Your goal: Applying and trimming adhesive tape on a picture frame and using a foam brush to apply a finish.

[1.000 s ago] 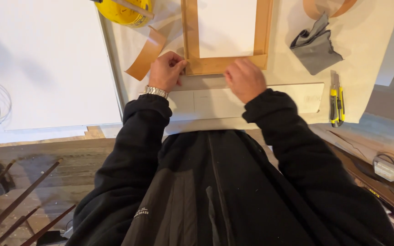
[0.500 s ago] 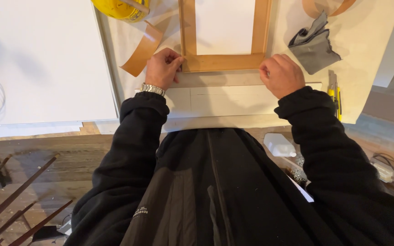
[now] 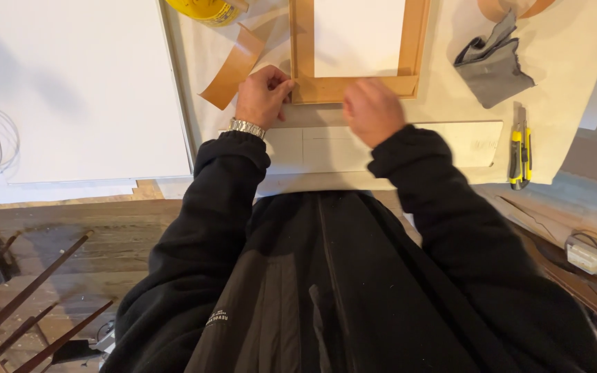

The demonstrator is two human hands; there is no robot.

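Observation:
A wooden frame with a white panel inside lies on the pale bench sheet in front of me. My left hand pinches the frame's near left corner, and a metal watch sits on that wrist. My right hand rests knuckles-up against the frame's near bar, about at its middle. It is motion-blurred and its fingertips are hidden under the hand. A long white strip lies just below both hands, along the bench edge.
A curl of brown tape lies left of the frame, with a yellow object above it. A grey cloth and a yellow-and-black utility knife lie to the right. A large white board covers the left.
My right hand slid right along the frame's near bar, then came back left to its middle. My left hand stayed on the corner.

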